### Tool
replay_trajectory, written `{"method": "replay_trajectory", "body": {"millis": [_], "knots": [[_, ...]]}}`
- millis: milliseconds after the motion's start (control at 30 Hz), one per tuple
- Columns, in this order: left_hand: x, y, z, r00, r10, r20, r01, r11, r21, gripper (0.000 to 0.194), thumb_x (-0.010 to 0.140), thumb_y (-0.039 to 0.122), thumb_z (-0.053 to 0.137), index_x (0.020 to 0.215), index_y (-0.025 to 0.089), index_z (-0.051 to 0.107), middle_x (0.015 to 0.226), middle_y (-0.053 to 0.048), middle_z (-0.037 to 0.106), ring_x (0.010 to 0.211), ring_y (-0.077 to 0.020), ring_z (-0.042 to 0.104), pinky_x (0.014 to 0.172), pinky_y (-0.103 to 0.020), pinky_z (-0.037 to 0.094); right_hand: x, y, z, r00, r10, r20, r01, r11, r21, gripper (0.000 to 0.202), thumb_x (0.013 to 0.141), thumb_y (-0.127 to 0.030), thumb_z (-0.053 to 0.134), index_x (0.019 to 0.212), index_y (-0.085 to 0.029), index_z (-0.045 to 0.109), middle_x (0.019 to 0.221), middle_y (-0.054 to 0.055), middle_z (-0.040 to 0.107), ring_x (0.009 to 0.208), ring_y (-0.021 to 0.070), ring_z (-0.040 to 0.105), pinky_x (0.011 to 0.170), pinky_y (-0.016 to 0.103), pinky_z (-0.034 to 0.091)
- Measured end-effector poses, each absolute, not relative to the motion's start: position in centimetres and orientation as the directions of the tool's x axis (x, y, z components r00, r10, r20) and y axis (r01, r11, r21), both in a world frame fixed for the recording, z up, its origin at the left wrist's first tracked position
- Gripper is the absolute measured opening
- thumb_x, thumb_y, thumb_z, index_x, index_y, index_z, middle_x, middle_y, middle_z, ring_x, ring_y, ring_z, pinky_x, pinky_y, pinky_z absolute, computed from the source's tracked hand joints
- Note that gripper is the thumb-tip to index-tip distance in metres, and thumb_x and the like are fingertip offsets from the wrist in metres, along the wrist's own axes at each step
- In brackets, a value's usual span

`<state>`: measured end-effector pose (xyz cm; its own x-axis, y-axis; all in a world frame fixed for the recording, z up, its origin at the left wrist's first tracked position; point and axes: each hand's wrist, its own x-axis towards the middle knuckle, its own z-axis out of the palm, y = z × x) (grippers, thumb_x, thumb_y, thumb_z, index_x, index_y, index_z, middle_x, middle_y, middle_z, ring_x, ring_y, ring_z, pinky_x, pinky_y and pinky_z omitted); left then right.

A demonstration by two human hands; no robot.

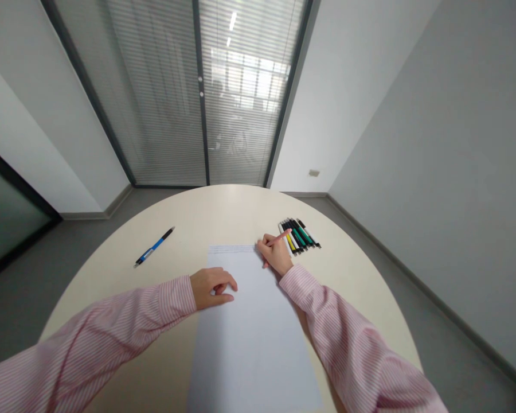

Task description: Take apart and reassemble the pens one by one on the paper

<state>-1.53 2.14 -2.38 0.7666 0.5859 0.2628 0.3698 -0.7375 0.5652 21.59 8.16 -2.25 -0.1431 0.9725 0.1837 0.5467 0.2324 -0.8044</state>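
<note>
A long white sheet of paper (249, 344) lies on the round table, with faint lines of writing along its far edge. My right hand (277, 253) is closed around a pink pen (280, 237) at the sheet's far right corner; the pen's tip is hidden by the fingers. Resting on the sheet's left side is my left hand (214, 288), its thumb and index finger apart and the other fingers curled under. Nothing shows in its grasp.
A blue pen (155, 246) lies at the table's left. Several pens (300, 235) in black, green, yellow and white lie side by side just beyond my right hand. The cream table (232, 212) has a curved edge, with a glass partition and walls behind it.
</note>
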Motion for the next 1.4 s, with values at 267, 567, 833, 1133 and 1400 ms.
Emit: {"method": "replay_trajectory", "body": {"millis": [267, 567, 833, 1133, 1400], "knots": [[-1.5, 2.1, -2.4, 0.761, 0.594, 0.260, 0.381, -0.734, 0.561, 0.020, 0.084, 0.034, 0.056, 0.090, 0.016, 0.063, 0.055, 0.004, 0.048, 0.057, -0.0101, 0.045, 0.061, -0.020, 0.038, 21.6, 8.1, -2.1, -0.112, 0.974, 0.199, 0.529, 0.228, -0.817, 0.023, 0.077, -0.026, 0.048, 0.056, -0.019, 0.039, 0.035, -0.008, 0.040, 0.028, 0.0082, 0.050, 0.031, 0.017, 0.017], [-1.5, 2.2, -2.4, 0.763, 0.594, 0.254, 0.381, -0.731, 0.566, 0.019, 0.082, 0.032, 0.058, 0.089, 0.015, 0.063, 0.056, 0.004, 0.048, 0.058, -0.0100, 0.046, 0.061, -0.020, 0.038, 21.4, 7.9, -1.5, 0.048, 0.982, 0.183, 0.297, 0.161, -0.941, 0.031, 0.074, -0.047, 0.058, 0.065, -0.021, 0.043, 0.042, -0.009, 0.042, 0.028, 0.0066, 0.039, 0.027, 0.017, 0.027], [-1.5, 2.2, -2.5, 0.758, 0.612, 0.224, 0.412, -0.716, 0.563, 0.019, 0.080, 0.033, 0.060, 0.090, 0.017, 0.064, 0.056, 0.004, 0.048, 0.059, -0.0102, 0.047, 0.062, -0.020, 0.038, 20.9, 4.9, 1.2, -0.281, 0.957, -0.072, -0.393, -0.183, -0.901, 0.046, 0.077, -0.058, 0.052, 0.074, -0.014, 0.064, 0.076, 0.008, 0.066, 0.068, 0.0166, 0.063, 0.061, 0.028, 0.052], [-1.5, 2.2, -2.5, 0.759, 0.609, 0.231, 0.407, -0.720, 0.562, 0.020, 0.082, 0.034, 0.058, 0.090, 0.017, 0.064, 0.056, 0.004, 0.049, 0.058, -0.0103, 0.046, 0.061, -0.020, 0.038, 20.5, 3.3, 2.4, -0.306, 0.952, 0.014, -0.682, -0.209, -0.701, 0.049, 0.077, -0.069, 0.040, 0.072, -0.021, 0.050, 0.054, -0.006, 0.033, 0.045, 0.0102, 0.033, 0.049, 0.026, 0.041], [-1.6, 2.2, -2.6, 0.761, 0.601, 0.243, 0.395, -0.727, 0.561, 0.020, 0.082, 0.034, 0.058, 0.090, 0.016, 0.064, 0.056, 0.004, 0.048, 0.058, -0.0103, 0.046, 0.062, -0.020, 0.038, 21.4, 3.4, 1.4, -0.208, 0.977, -0.055, -0.448, -0.145, -0.882, 0.053, 0.081, -0.068, 0.010, 0.052, -0.024, 0.015, 0.038, -0.009, 0.009, 0.035, 0.0103, 0.008, 0.034, 0.024, 0.020]]}}
